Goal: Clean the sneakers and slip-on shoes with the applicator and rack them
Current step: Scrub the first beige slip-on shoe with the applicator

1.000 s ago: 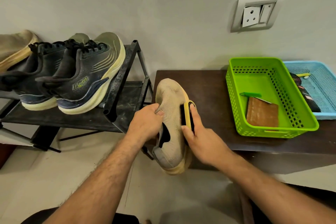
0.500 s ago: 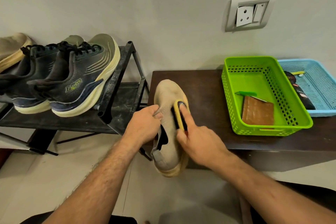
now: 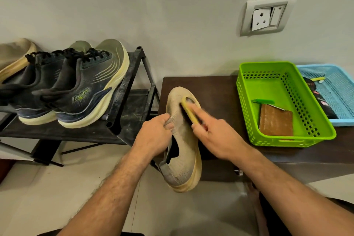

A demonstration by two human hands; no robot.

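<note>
Toeward slid the applicator (image 3: pixel 188 112), both hands' fingers gripping above the dark table (image 3: pixel 210 90).

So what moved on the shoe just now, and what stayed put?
The right hand slid the yellow applicator up the beige shoe, from its middle toward the toe; the hand is blurred from moving. The left hand kept gripping the shoe's left side, toe pointing up as before. The sneakers on the rack and the green basket stayed where they were.
</note>
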